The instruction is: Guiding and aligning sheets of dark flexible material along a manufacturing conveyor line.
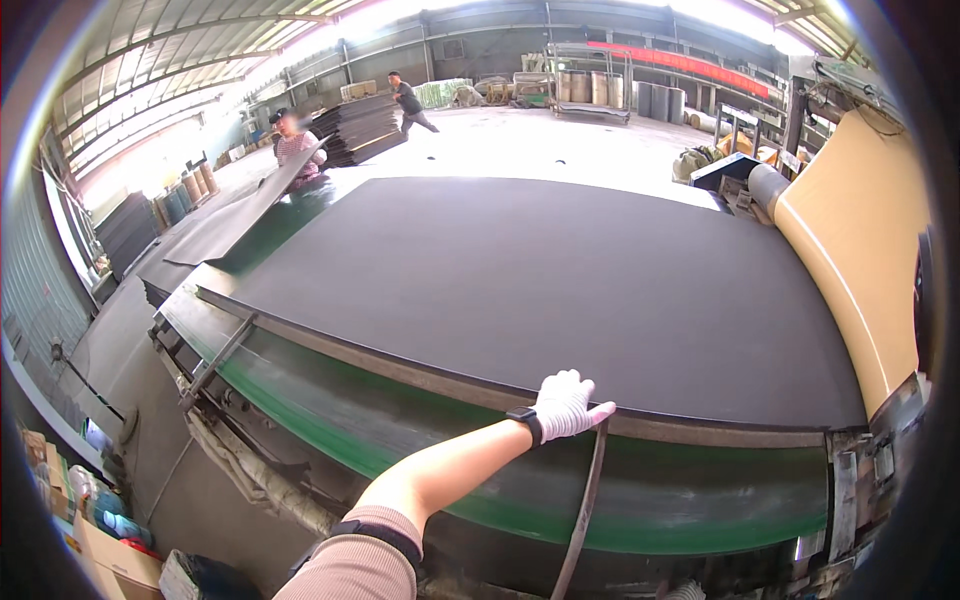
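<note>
A large dark grey sheet (560, 290) lies flat across a long machine table in front of me. My left hand (568, 403), in a white knitted glove, rests palm down on its near edge, thumb stretched out to the right and fingers on the top surface; it looks open. Below that edge runs a green belt (680, 500), crossed by a narrow dark bar (585, 510) just under my hand. Only a small pale ribbed patch shows at the lower rim, probably my gloved right hand (685, 592); its fingers are hidden.
At the far left a person (297, 145) holds up another dark sheet (245, 215) beside a sheet stack (360, 130). A second person (408, 103) strides behind it. A tan sheet (850, 240) slopes down to the table's right end. Boxes (110, 550) stand lower left.
</note>
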### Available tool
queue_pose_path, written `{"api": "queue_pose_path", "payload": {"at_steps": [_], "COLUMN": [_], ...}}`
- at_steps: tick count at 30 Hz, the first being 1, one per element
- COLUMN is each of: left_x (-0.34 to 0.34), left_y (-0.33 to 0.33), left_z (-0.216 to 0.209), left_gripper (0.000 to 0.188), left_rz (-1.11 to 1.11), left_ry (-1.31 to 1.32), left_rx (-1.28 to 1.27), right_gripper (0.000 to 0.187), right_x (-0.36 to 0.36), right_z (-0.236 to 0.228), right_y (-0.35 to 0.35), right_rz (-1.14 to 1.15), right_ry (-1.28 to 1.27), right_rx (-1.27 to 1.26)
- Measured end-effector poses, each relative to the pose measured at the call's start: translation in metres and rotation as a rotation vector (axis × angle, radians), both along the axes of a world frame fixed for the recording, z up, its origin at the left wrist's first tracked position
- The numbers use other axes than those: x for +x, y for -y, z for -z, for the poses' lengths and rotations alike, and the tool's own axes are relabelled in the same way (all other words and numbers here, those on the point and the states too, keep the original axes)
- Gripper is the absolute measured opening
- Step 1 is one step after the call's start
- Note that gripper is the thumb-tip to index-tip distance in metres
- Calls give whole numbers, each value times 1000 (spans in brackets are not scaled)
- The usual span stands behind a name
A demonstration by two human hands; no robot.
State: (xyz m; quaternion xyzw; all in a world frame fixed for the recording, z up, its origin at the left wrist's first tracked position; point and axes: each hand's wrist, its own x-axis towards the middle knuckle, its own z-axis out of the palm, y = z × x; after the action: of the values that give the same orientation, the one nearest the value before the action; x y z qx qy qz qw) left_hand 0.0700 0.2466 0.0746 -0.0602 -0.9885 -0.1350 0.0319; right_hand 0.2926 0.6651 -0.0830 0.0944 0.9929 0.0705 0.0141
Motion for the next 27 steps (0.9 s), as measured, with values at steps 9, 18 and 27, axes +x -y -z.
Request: {"api": "queue_pose_path", "payload": {"at_steps": [9, 18, 27], "left_x": [6, 32, 13], "left_y": [145, 176, 60], "left_z": [13, 32, 22], "left_gripper": [56, 46, 46], "left_rz": [-376, -500, -201], "left_ry": [-385, -278, -306], "left_rx": [-4, -217, -84], "right_gripper": [49, 60, 66], "right_x": [0, -3, -2], "right_z": [15, 6, 13], "right_y": [-8, -2, -9], "right_rz": [-51, 67, 3], "right_ry": [38, 150, 65], "right_rx": [-49, -34, -21]}}
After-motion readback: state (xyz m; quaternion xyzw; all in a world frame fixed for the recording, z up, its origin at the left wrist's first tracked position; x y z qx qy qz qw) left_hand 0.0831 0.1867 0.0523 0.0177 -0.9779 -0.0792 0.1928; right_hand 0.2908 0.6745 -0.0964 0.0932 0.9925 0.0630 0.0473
